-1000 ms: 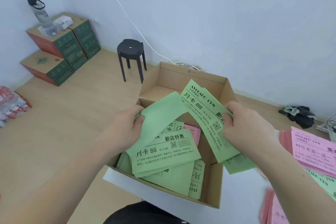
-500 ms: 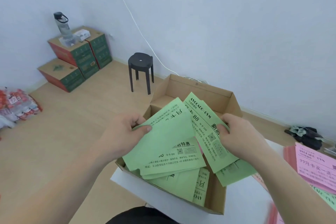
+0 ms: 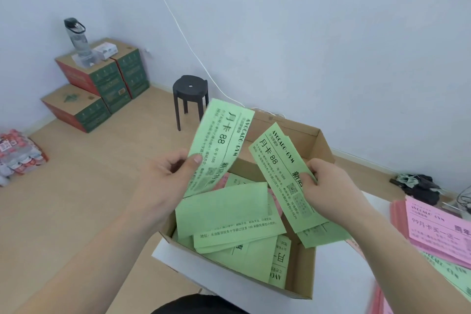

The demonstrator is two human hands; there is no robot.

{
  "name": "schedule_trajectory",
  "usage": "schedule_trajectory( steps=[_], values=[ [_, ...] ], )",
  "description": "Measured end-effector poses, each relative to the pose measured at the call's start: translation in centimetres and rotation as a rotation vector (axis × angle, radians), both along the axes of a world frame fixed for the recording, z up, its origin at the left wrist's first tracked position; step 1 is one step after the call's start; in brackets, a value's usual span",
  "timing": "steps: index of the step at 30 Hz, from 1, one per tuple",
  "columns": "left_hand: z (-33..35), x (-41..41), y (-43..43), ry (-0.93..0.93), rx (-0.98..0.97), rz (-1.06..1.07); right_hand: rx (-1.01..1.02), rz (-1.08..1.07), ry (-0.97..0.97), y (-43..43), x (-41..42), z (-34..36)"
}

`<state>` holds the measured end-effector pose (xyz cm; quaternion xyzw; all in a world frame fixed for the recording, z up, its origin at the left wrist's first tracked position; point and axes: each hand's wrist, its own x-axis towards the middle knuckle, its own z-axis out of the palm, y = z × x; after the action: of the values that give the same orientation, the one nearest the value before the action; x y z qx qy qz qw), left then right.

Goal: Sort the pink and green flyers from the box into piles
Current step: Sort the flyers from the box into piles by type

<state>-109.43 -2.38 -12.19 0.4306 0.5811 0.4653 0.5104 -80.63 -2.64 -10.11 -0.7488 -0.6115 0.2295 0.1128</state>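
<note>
Black stool (image 3: 190, 89) on wood floor (image 3: 89, 173), pale wall (image 3: 331, 58).

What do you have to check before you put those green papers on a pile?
1. Left hand holds the green flyer: ok.
2. Right hand holds the green stack: ok.
3. No pink sheet hidden inside the green stack: cannot tell.
4. Pink pile in view on the right: ok.
5. Green pile uncovered: not ok, the pink pile overlaps it.
6. Box emptied: not ok, green and pink flyers lie inside.
</note>
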Motion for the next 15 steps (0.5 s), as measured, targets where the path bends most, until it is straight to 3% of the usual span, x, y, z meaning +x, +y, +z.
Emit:
schedule_trajectory(
  steps=[2, 6, 15],
  values=[
    [0.3, 0.7, -0.1, -0.138, -0.018, -0.043, 0.025, 0.001, 0.062, 0.1, -0.4, 0.1],
    [-1.5, 3.5, -1.1, -0.173, -0.135, -0.165, 0.089, 0.004, 0.219, -0.5, -1.5, 0.2],
    [-4.8, 8.5, -2.4, 0.063, -0.256, -0.295, 0.156, 0.045, 0.227, -3.9, -3.6, -1.5]
  ],
)
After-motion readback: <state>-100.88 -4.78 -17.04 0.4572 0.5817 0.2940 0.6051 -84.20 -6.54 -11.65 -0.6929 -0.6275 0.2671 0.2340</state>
